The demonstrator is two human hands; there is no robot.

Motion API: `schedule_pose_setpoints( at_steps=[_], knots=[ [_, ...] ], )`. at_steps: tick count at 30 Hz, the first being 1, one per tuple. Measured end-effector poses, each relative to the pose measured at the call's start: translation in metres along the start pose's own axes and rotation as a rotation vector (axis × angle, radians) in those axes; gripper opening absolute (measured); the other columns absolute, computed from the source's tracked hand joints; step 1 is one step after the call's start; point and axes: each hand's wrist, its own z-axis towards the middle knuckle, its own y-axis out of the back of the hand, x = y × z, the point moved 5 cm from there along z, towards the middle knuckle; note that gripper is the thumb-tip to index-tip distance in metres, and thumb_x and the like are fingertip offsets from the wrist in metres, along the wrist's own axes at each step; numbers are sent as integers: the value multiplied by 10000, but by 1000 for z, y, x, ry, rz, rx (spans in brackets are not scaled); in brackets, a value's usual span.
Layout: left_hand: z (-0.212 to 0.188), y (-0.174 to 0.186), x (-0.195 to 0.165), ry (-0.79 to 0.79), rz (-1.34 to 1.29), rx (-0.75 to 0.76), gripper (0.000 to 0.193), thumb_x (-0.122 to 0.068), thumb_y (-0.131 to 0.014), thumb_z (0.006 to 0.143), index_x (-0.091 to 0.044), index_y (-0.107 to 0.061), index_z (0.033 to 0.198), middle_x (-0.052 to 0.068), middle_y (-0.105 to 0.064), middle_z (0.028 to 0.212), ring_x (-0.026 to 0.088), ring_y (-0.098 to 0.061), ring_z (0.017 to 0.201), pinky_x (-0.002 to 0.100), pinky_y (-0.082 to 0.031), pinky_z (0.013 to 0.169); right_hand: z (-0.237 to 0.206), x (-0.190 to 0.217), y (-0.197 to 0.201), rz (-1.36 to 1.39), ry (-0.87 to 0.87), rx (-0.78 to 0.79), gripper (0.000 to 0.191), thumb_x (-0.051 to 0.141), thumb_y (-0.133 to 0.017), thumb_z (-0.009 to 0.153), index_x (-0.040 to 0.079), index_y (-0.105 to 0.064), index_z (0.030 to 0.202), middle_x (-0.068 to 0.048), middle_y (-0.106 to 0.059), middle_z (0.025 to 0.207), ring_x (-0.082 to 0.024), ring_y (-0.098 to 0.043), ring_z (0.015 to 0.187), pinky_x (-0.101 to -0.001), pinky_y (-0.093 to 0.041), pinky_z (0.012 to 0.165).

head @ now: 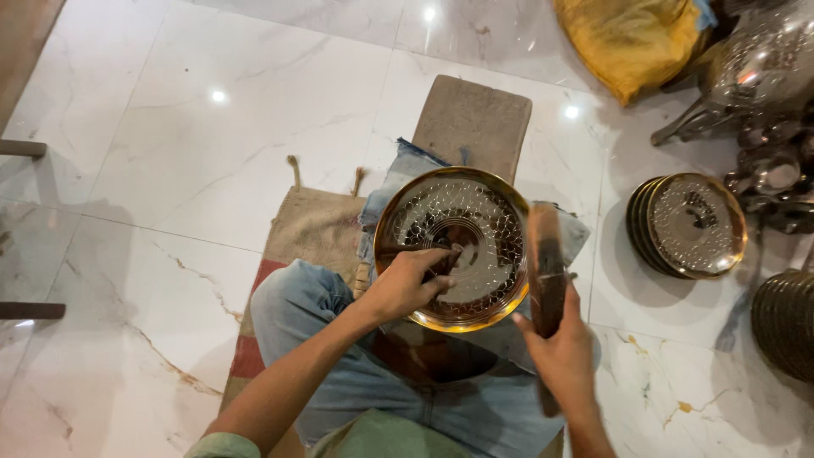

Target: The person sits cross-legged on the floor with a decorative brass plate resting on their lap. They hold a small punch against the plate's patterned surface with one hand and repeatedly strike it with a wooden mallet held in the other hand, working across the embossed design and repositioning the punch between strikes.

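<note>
A round shiny metal plate (475,216) with a hammered pattern and a brass-coloured rim rests tilted over my lap. My left hand (409,282) grips its near left edge, with the fingers curled onto the inner face. My right hand (560,348) holds a brown wooden tool (545,263) upright against the plate's right rim. The tool is blurred. My knees in blue jeans (305,309) are below the plate, on a blue cloth (398,174).
A stack of similar patterned plates (687,225) stands on the marble floor at the right. More metal vessels (763,76) and a ribbed stack (784,322) sit at the far right. A yellow sack (632,38) lies at the top. A burlap mat (309,225) and brown cushion (471,119) lie under me.
</note>
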Motion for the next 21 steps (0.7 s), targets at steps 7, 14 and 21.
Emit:
schedule_pose_setpoints(
  at_steps=[7,14,21],
  knots=[
    [6,11,-3,-123,-50,-58,395,-142,-754,886,16,-649,1233,180,-744,1081,273,-755,917,362,-587,797,-18,2,-36,27,47,-165,883,173,-838,777,110,-394,1538,-223,-693,1226,-340,-716,1036,-434,-572,832],
    [6,22,4,274,-427,-159,352,-162,-712,928,6,-635,1229,111,-766,1018,133,-753,887,272,-639,773,-35,-37,-5,184,51,-320,834,130,-840,764,29,-443,1491,-161,-716,1114,-253,-706,969,-373,-546,879],
    [4,32,-6,196,-165,-188,436,-186,-760,888,-1,-618,1256,142,-778,1023,202,-761,924,358,-601,829,-66,-88,0,271,-34,-308,437,122,-851,789,-26,-613,1124,-119,-742,985,-178,-701,864,-322,-560,821]
  ],
)
